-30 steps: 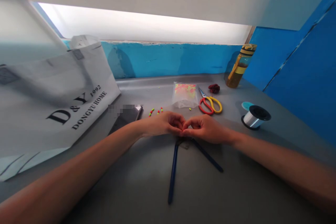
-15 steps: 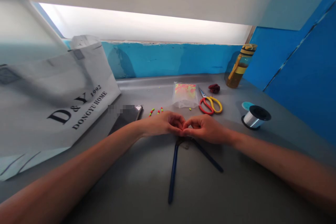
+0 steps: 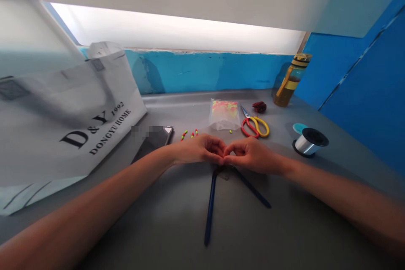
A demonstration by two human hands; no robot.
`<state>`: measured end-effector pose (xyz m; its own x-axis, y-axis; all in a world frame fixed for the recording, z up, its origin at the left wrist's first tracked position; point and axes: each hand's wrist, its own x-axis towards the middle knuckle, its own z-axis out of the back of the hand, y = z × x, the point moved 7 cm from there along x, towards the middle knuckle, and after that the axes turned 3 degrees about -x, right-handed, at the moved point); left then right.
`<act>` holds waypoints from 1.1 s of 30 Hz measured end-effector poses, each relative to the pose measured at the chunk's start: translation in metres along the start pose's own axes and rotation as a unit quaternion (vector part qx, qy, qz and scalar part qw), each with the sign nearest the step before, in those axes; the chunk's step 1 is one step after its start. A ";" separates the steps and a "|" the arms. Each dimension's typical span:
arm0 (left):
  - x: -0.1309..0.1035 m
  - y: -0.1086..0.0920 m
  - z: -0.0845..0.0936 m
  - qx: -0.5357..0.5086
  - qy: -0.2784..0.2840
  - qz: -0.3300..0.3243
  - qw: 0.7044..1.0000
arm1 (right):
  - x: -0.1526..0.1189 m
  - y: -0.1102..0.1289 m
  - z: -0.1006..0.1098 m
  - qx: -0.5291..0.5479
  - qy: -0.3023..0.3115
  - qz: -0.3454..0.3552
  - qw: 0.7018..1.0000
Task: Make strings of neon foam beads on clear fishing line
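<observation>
- On the near side of the left hand and the right hand, a dark-blue two-armed thing rests on the grey counter, its joined end just below the meeting fingertips.
- It opens toward the wearer like a V: one arm runs almost straight back from below the left hand, the other slants out from below the right hand toward that forearm. Neither hand looks clearly nearer to it.
- Both hands curl inward, thumbs and forefingers brought narrowly together, tips touching or almost so. Whether anything small sits between them, I can't tell from here.
- Past the left hand lie red and yellow-green beads, some cut off from sight by its knuckles; beyond both hands are a cloudy packet and scissors. A spool stands out to the right hand's right.
- The V's joined end is dim and partly covered, so what it is stays unclear. The left forearm covers part of a dark flat device.
</observation>
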<state>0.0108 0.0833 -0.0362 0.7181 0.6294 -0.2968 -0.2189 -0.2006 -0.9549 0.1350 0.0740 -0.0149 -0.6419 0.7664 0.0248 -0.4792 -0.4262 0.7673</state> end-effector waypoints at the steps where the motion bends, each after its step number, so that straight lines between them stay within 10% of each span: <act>1: 0.000 0.000 0.000 -0.001 0.002 0.000 1.000 | 0.000 0.001 0.001 -0.007 -0.002 0.000 1.000; 33: 0.002 0.003 0.002 0.039 0.001 -0.026 0.999 | 0.000 0.000 -0.004 -0.033 0.010 0.021 0.999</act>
<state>0.0100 0.0852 -0.0397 0.7316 0.6354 -0.2469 -0.2316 -0.1090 -0.9667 0.1331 0.0721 -0.0177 -0.6733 0.7381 0.0420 -0.4897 -0.4879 0.7226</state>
